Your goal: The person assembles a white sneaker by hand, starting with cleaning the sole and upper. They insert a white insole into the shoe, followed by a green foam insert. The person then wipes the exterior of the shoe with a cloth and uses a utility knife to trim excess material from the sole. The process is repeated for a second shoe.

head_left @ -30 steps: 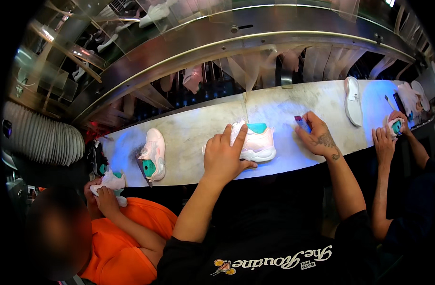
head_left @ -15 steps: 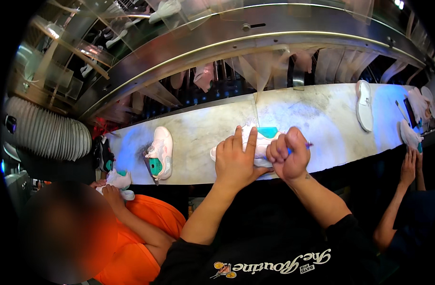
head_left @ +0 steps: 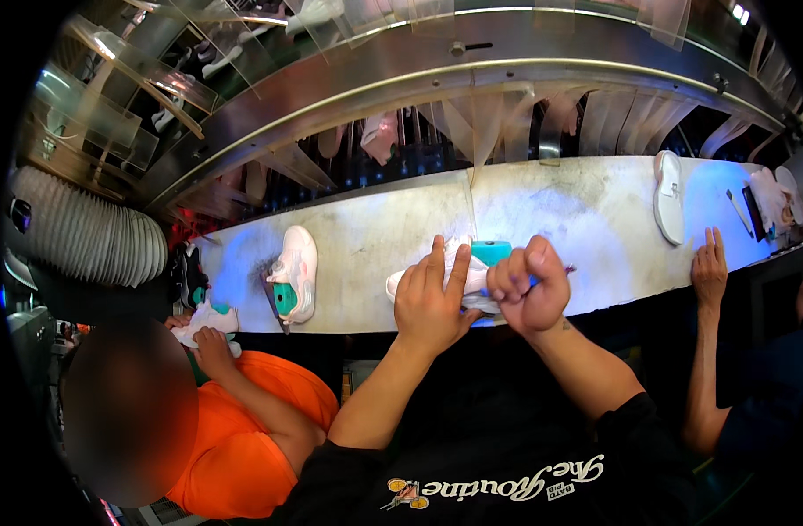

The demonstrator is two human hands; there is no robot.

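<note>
A white sports shoe (head_left: 477, 279) lies on its side on the worktable in front of me, a teal block-like last (head_left: 491, 252) showing at its opening. My left hand (head_left: 429, 302) lies across the toe half and holds it, fingers stretched over the upper and thumb at the near edge. Over the heel half, my right hand (head_left: 535, 289) is curled into a fist around a thin tool. Only the tool's dark purplish end (head_left: 570, 268) and a bit of blue show, so its kind is hidden. Part of the shoe is covered by both hands.
Another pale shoe (head_left: 298, 272) with a teal last stands to the left; a white sole (head_left: 669, 200) lies to the right. A co-worker in orange (head_left: 243, 430) handles a shoe at far left. Another person's hand (head_left: 709, 270) touches the table's right end. A metal machine frame (head_left: 357, 105) runs behind.
The co-worker's hand on the right has moved inward onto the table, and the shoe it held is out of view. My hands stay nearly in place, with the right fist shifted slightly.
</note>
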